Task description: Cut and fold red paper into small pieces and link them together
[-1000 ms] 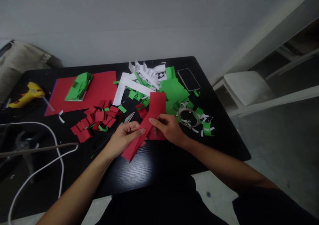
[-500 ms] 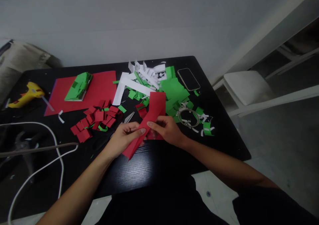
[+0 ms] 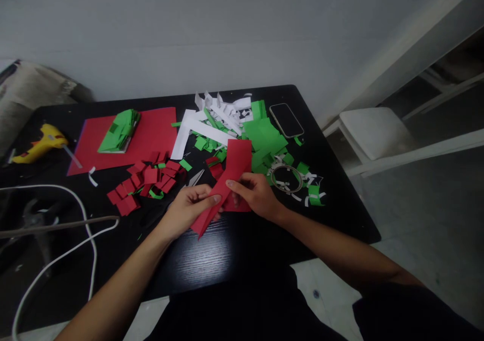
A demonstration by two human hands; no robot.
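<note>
A folded strip of red paper (image 3: 206, 219) slants across the middle, held between both hands above the black table. My left hand (image 3: 191, 207) pinches its lower part, thumb on top and fingers beneath. Higher up, my right hand (image 3: 259, 195) grips the strip with its thumb pressed on the face. Behind and below it lies more red paper (image 3: 242, 152), partly hidden by the strip and my right hand. Scissors (image 3: 195, 179) with silver blades rest just beyond my left hand, their handles mostly covered. Small folded red paper pieces (image 3: 151, 176) are heaped to the left.
Green scraps (image 3: 264, 139), white strips (image 3: 189, 124), a ring (image 3: 286, 179) and a phone (image 3: 286, 120) occupy the back right. A red sheet (image 3: 159, 124) carries a green paper stack (image 3: 120, 132). Further left are a yellow glue gun (image 3: 41, 143) and a white cable (image 3: 93, 250).
The lower end of the folded red strip has shifted slightly right and up. My right thumb has moved a little to the right along it. Surrounding things are unchanged.
</note>
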